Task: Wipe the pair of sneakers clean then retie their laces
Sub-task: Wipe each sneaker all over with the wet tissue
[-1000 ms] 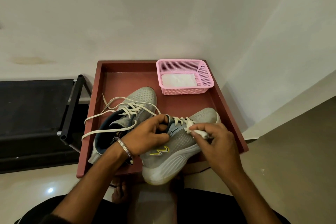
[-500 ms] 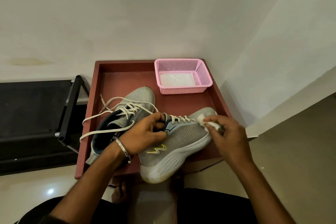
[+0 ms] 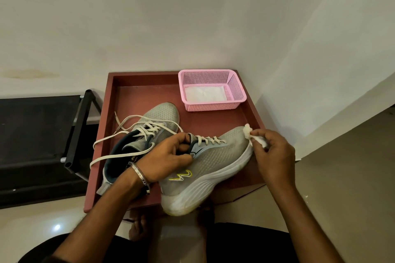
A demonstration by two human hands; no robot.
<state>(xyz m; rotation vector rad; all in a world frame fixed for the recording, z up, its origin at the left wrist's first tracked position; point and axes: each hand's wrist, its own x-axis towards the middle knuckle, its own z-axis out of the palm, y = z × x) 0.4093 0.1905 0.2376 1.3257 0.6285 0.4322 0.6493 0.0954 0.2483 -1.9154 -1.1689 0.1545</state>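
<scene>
**Q:** What lies to the left of the red tray (image 3: 102, 151), and what does the tray carry?

**A:** A black metal-framed rack (image 3: 77, 132) stands just beside the tray's left wall. On the tray's left half lies the first sneaker (image 3: 147, 132), grey mesh upper, dark blue collar, its flat cream laces (image 3: 119, 151) untied, one looping out over the tray's left wall. In the tray's far right corner sits a pink perforated plastic basket (image 3: 235, 94) with a folded white cloth (image 3: 205, 94) in its bottom.

**Q:** Where is the sneaker being worked on, and how do the hands stand?

**A:** The second sneaker (image 3: 213, 166) lies on the tray's near right part, its thick, ribbed white sole turned towards the viewer, the heel overhanging the tray's near edge. Its long axis runs from heel, near and left, to toe, far and right. The left hand (image 3: 168, 160) grips it at the collar and tongue, fingers curled in. The right hand (image 3: 273, 151) pinches a crumpled white wipe (image 3: 254, 136) against the toe tip.

**Q:** Which relation governs the next stroke?

**A:** The toe lies immediately left of the right hand, so that hand is the nearer one for wiping; the left hand likely serves only to steady. Both pairs of laces look not yet retied.
</scene>
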